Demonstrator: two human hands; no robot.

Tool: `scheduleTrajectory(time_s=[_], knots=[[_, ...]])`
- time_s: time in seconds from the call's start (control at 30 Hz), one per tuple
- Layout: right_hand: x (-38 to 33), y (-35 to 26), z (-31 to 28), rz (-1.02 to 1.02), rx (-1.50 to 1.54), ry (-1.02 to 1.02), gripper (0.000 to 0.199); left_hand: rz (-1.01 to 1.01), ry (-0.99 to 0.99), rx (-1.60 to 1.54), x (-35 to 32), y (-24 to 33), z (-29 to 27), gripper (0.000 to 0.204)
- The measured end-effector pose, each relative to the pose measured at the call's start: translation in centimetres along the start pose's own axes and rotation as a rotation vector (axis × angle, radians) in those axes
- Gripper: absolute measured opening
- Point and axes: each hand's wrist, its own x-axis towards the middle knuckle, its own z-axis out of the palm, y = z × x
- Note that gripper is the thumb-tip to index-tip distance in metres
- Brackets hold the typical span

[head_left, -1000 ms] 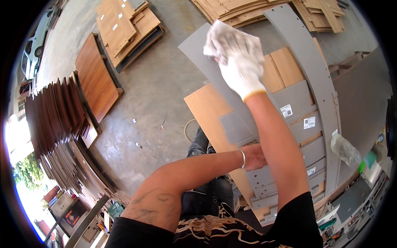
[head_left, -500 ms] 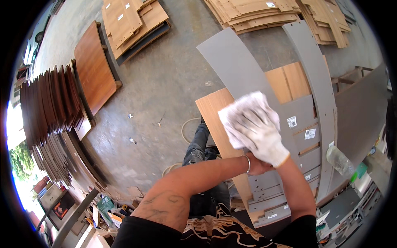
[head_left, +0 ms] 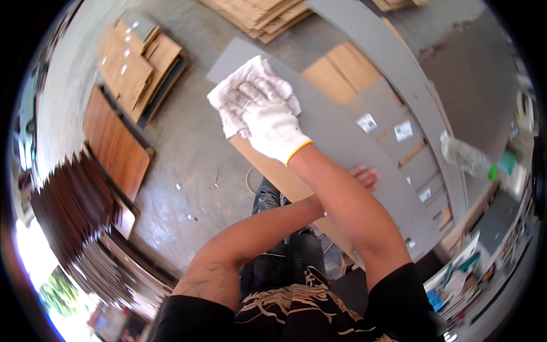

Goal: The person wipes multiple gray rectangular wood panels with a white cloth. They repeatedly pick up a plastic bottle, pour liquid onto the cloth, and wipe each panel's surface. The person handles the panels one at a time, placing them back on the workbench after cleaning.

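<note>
My right hand [head_left: 273,128], in a white work glove with a yellow cuff edge, has hold of a white, grey-stained cloth [head_left: 250,82]. It presses the cloth onto the far left end of a long grey panel [head_left: 336,145]. My left hand [head_left: 366,178] is bare and lies on the same panel, its fingers stretched out. My right forearm crosses over the left wrist and hides the rest of that hand. Beneath the grey panel, the edge of a wood-coloured board [head_left: 259,157] shows along the left.
More grey boards with white labels and another long grey panel [head_left: 393,57] lie to the right. A clear plastic bottle [head_left: 464,155] with a green cap lies beside them. Stacked wooden boards [head_left: 139,71], a brown tabletop [head_left: 117,142] and dark slats [head_left: 74,199] stand around the floor.
My right hand has moved the cloth far and left along the grey panel. My left hand now rests flat on the panel under the right forearm. The whole view has turned.
</note>
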Motion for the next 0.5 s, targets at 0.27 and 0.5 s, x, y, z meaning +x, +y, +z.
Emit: scheduleTrajectory(time_s=[0.27,0.5], knots=[[-28.2,-1.6,-11.9,0.448,-0.107,-0.294,0.061,-0.277,-0.414,-0.204,-8.2,9.3,-9.6,0.056],[-53.1,-4.4,-16.5,0.872,-0.333,-0.333,0.050,-0.533,-0.138,-0.042,-11.4,7.8,-12.6,0.051]])
